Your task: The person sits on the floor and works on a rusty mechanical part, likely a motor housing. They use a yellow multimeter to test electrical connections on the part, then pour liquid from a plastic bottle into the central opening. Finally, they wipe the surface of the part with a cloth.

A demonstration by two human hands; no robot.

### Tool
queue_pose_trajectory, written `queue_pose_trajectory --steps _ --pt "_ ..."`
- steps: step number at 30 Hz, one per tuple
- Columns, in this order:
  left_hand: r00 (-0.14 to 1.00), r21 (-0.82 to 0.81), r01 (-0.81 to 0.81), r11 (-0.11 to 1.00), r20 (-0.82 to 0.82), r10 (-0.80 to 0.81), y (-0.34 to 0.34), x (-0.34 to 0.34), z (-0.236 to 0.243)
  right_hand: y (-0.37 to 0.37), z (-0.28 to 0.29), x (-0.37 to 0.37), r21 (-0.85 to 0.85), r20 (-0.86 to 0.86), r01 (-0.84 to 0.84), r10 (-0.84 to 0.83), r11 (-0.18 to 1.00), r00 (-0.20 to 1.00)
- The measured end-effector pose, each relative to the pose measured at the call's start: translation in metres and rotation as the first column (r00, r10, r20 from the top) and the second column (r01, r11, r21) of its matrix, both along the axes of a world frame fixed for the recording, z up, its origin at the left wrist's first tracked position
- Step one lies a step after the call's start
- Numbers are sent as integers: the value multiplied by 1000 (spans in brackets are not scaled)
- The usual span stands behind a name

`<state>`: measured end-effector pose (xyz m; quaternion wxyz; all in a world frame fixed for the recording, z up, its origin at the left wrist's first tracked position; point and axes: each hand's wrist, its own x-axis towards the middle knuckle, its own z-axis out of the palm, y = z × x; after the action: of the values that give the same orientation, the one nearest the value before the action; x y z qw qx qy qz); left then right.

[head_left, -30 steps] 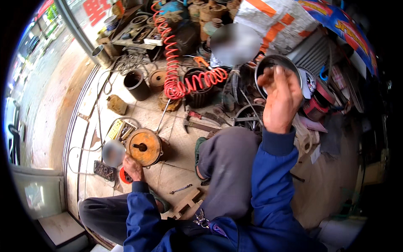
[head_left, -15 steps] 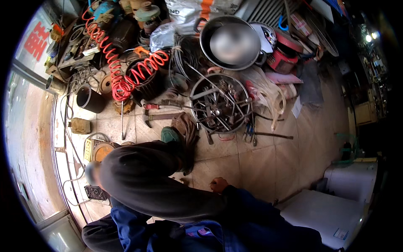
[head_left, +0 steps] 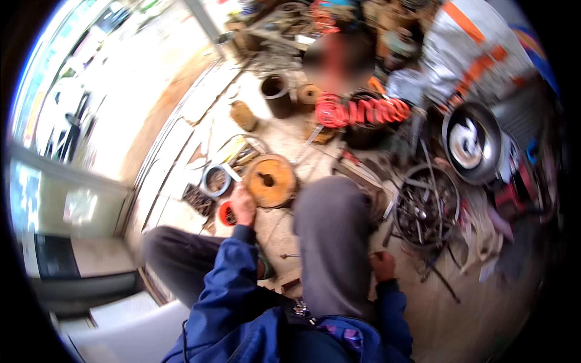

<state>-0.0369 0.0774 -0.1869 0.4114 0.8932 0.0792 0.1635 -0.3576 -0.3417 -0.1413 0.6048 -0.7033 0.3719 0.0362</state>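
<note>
My left hand (head_left: 244, 207) reaches down beside a round orange-yellow disc (head_left: 270, 181) with a dark hole in its middle. Its fingers are blurred, and whether they grip the pale strip (head_left: 231, 172) just beyond them is unclear. Close by stand a blue-rimmed round bowl (head_left: 209, 187) with dark contents and a small orange-red container (head_left: 223, 213). On the other side of my raised knee, my right hand (head_left: 382, 266) is closed low over the floor. What it holds, if anything, is hidden.
A round basin (head_left: 455, 209) full of metal tools stands to the right, with a large metal pan (head_left: 446, 139) beyond it. A red coiled hose (head_left: 378, 111) lies over a dark bucket. A dark cylinder (head_left: 272, 103) stands far ahead, near the doorway at left.
My view has swung to the left. My left hand, hidden or blurred out behind my leg before, now shows beside the orange-yellow disc. The right hand stays closed beside my leg.
</note>
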Motion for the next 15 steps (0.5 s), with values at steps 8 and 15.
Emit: queue_pose_trajectory --steps 8,15 --pt "994 -116 -35 993 -104 23 -57 -27 106 -102 250 173 -395 585 242 39 886 810" --pt "932 -266 -176 948 -355 74 -33 -89 31 18 355 285 -625 553 -73 507 777 662"
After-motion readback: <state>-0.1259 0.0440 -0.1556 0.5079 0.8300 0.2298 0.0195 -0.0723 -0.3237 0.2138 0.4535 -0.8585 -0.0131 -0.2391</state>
